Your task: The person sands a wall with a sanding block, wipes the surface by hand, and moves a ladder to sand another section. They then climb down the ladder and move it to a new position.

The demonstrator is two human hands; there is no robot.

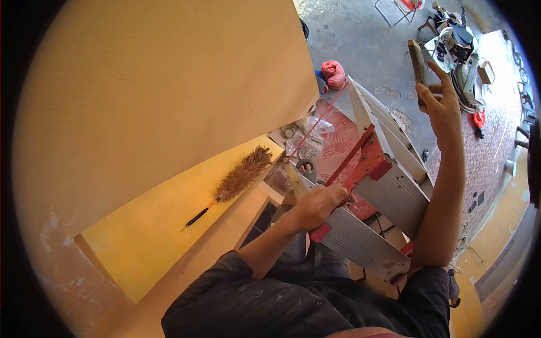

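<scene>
My right hand (445, 110) is raised at the upper right, its thumb and some fingers closed on a worn wooden tool (417, 63). The tool appears nearly edge-on and looks like a hand float, though its working face is hidden. One finger points up, off the tool. Lower down, my left hand (320, 206) grips the red top (369, 163) of a stepladder, thumb over its edge. Grey ribbed metal steps (360, 239) of the ladder lie below and right of that hand. A feather duster (245, 172) with a black handle rests on a yellow ledge (152, 248) to the left.
A large tan wall (169, 90) fills the left side. On the floor far below are a pink-red bag (333, 74), a folding chair (397, 12) and a heap of tools and bags (459, 42). A red cord (318, 124) runs beside the ladder.
</scene>
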